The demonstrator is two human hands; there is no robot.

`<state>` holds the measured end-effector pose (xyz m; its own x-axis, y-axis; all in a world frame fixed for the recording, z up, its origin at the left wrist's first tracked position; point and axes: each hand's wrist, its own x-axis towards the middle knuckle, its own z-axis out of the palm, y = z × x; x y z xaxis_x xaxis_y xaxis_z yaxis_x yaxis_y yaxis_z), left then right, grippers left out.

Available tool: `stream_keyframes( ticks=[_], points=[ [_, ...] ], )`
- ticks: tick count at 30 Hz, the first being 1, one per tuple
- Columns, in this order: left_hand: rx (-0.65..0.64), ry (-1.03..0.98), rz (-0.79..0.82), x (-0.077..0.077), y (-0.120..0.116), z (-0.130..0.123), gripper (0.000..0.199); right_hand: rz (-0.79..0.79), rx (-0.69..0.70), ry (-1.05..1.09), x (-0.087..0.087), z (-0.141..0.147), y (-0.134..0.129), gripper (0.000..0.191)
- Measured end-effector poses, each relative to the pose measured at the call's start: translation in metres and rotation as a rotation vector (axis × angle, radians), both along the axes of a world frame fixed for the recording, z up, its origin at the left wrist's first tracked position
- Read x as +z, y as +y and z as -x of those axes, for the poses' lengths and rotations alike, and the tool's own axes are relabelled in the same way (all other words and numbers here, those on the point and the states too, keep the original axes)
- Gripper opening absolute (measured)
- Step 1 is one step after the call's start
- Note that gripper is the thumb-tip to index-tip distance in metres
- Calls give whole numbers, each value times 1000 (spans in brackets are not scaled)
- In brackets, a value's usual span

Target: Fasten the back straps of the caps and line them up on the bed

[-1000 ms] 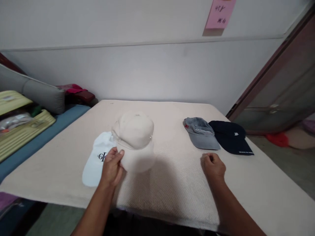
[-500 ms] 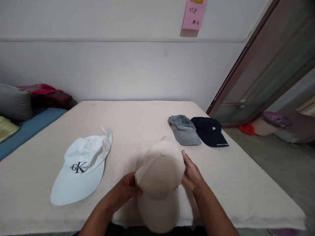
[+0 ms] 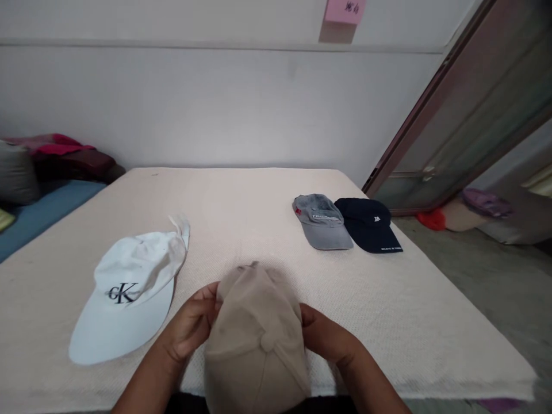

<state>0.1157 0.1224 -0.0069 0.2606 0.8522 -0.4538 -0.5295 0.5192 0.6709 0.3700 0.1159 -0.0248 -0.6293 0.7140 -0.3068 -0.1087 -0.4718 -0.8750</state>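
The beige baseball cap (image 3: 263,345) is at the near edge of the desk (image 3: 241,201), between 2 hands; whether it rests on the cloth or is held just above it, I cannot tell. The left hand (image 3: 194,319) pinches its left edge, fingers curled narrowly; the right hand (image 3: 325,333) grips the right edge in a similar way. Compared with half a second ago, the cap has tipped and come closer to the person; its top button now faces the wearer, and the brim, which was visible then, is out of sight; I judge this as handling of the cap's shape or position by 2 hands. Its long axis runs from near to far, almost straight away from the person; the back end points to the wall.

To the left, well apart, lies the white CK cap (image 3: 125,287), brim towards near left; farther right, the grey cap (image 3: 323,221) and the navy cap (image 3: 366,221) touch each other.
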Motion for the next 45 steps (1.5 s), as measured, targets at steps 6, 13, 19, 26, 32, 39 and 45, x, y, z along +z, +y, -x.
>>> stream_keyframes(
  ticks=[6, 13, 19, 26, 32, 39, 45],
  points=[
    [23, 22, 43, -2, 1, -5, 30, 20, -103, 69, 10, -1, 3, 23],
    [-92, 66, 140, -1, -7, -14, 26, 94, -346, 269, 6, -8, 18, 26],
    [-246, 186, -14, -8, -3, -27, 22, 10, -584, 242, 2, -16, 32, 14],
    [-201, 182, -47, -20, 0, -40, 38, 32, -610, 248, 3, -22, 33, 25],
    [-150, 147, -72, -14, -1, -56, 23, 5, -484, 161, 3, -13, 29, 22],
    [-51, 115, -3, -7, 1, -56, 26, 26, -516, 178, 1, -12, 31, 15],
    [-119, 33, -30, -19, 4, -56, 20, 50, -473, 172, 3, -9, 33, 18]
  ],
)
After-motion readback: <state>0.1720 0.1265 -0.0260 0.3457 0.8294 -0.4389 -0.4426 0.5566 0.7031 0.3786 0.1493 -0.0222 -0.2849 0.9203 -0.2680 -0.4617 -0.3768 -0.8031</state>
